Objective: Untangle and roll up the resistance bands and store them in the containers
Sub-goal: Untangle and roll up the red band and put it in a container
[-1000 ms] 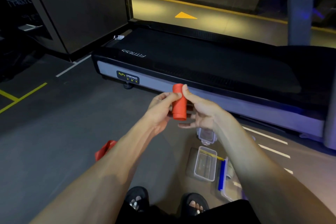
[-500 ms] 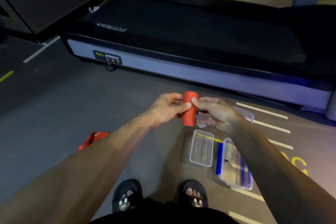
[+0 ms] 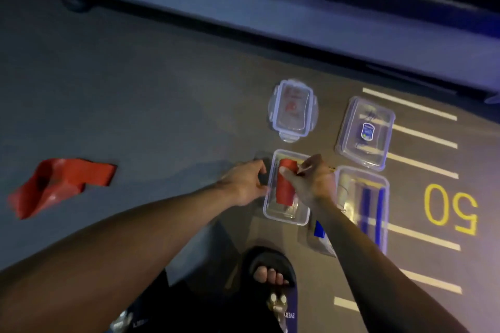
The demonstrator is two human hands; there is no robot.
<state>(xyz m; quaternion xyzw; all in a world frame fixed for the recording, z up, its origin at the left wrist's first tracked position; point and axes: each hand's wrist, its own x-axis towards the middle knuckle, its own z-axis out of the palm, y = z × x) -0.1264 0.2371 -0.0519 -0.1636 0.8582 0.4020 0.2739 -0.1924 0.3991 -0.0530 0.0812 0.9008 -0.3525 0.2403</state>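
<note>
A rolled red resistance band [image 3: 285, 184] sits inside the small clear container [image 3: 286, 217] on the floor. My right hand [image 3: 311, 182] pinches the roll, with the thumb on its top end. My left hand [image 3: 244, 181] has its fingers curled at the container's left rim. A loose, crumpled red band [image 3: 62, 184] lies on the floor far to the left. To the right, a larger clear container [image 3: 362, 178] holds blue bands [image 3: 372, 213].
Two clear lids lie behind the containers, one with clips [image 3: 293, 109] and one with a blue label [image 3: 365, 132]. A treadmill base [image 3: 297, 8] runs across the top. My sandalled foot [image 3: 270, 276] stands just below the containers. Yellow "50" [image 3: 450, 208] and white lines mark the floor.
Both hands have dropped from chest height down to the floor, carrying the red roll into the small container. The view has tilted down and closer.
</note>
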